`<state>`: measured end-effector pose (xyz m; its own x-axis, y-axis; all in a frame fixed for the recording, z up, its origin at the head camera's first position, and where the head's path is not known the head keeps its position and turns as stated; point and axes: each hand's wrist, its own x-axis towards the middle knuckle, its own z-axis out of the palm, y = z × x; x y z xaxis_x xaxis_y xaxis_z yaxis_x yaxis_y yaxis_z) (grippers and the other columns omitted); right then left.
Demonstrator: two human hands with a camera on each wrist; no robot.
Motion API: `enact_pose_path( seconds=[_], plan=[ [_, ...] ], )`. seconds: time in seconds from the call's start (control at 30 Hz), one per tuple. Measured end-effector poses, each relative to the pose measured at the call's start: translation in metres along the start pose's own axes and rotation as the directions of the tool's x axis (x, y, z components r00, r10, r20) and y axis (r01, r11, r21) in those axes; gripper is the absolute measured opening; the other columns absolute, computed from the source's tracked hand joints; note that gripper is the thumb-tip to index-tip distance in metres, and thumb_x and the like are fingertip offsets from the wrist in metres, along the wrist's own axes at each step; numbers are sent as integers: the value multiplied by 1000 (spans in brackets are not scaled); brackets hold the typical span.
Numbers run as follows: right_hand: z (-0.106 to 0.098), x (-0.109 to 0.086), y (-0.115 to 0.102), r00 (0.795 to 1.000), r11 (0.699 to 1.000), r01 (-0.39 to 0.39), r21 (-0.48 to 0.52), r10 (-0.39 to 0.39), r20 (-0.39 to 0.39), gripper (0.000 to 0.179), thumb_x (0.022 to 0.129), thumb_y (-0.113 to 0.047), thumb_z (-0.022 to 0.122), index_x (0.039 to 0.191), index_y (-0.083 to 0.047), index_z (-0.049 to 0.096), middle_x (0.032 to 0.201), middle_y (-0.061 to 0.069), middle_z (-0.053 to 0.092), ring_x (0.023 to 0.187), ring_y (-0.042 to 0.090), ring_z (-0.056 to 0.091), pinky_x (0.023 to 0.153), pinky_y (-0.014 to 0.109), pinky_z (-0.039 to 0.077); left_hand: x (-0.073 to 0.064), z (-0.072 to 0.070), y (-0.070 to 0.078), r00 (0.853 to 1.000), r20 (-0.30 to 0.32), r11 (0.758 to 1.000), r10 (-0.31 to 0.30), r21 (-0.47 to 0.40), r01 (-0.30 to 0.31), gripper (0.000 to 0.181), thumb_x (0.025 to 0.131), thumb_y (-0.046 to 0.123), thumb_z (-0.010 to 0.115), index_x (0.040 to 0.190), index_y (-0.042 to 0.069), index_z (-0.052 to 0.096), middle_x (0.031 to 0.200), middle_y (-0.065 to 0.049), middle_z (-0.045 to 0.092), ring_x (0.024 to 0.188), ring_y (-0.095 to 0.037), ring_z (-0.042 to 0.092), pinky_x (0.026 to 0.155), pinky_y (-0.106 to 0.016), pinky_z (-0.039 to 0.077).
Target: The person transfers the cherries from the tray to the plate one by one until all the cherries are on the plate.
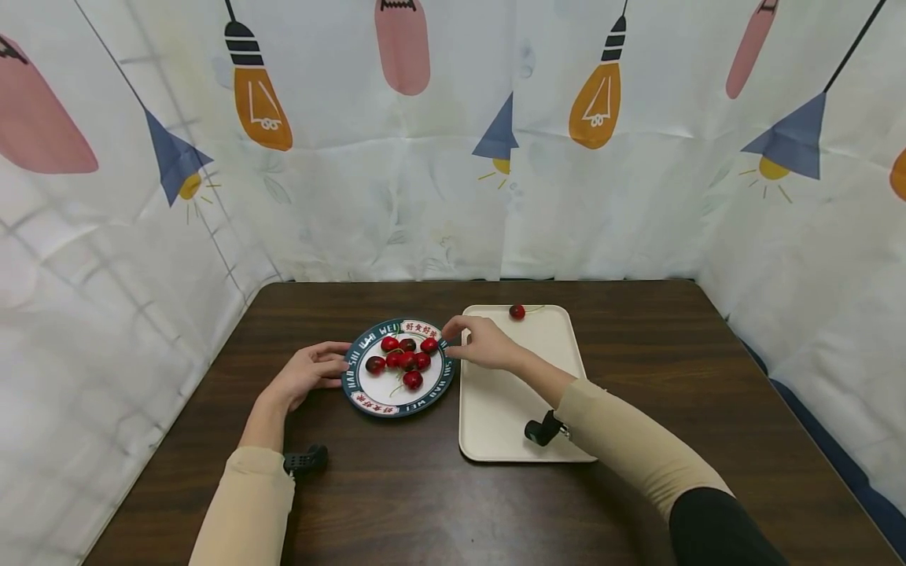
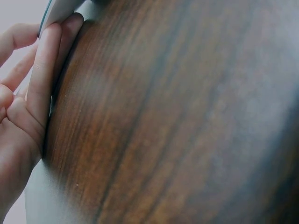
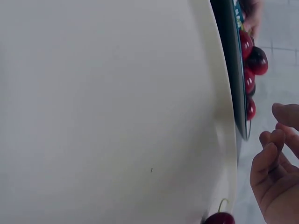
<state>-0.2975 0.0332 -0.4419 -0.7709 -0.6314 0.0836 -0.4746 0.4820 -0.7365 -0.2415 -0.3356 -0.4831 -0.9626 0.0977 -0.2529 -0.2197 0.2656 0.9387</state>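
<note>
A round plate (image 1: 364, 402) with a dark teal patterned rim and white middle bears several red cherries (image 1: 413, 380). At its left side my left hand (image 1: 309, 371) holds the rim; in the left wrist view the fingers (image 2: 46, 60) meet the plate's edge (image 2: 60, 10) low over the tabletop. Over the tray's left edge, my right hand (image 1: 484, 343) hovers beside the plate's right rim, thumb and fingers apart. Nothing shows between them in the right wrist view. One cherry (image 1: 517, 312) with a stem lies at the far end of the cream tray (image 1: 495, 417).
Plate and tray stand side by side on a dark wooden table (image 1: 396, 487). A printed white curtain (image 1: 439, 204) hangs behind the table and along both sides. Black wrist cameras (image 1: 306, 459) are strapped to both wrists.
</note>
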Motion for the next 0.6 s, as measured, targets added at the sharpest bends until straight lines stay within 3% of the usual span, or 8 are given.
enact_pose_path(
  seconds=[0.23, 0.6],
  plan=[
    [-14, -11, 14, 999, 1000, -8, 7, 9, -42, 26, 94, -14, 75, 118, -5, 70, 110, 5, 69, 105, 22, 61, 88, 34, 52, -4, 2, 3, 1000, -4, 1000, 8, 22, -8, 57, 102, 16, 67, 152, -1, 45, 122, -16, 66, 96, -16, 68, 84, -31, 60],
    [-35, -28, 28, 995, 997, -70, 34, 72, -75, 30, 94, -15, 75, 120, -1, 69, 109, 7, 68, 104, 30, 62, 90, 39, 53, -3, 3, 2, 1000, -8, 1000, 11, 27, -10, 55, 101, 15, 67, 150, 0, 47, 121, -17, 66, 98, -19, 69, 85, -33, 60]
  ],
)
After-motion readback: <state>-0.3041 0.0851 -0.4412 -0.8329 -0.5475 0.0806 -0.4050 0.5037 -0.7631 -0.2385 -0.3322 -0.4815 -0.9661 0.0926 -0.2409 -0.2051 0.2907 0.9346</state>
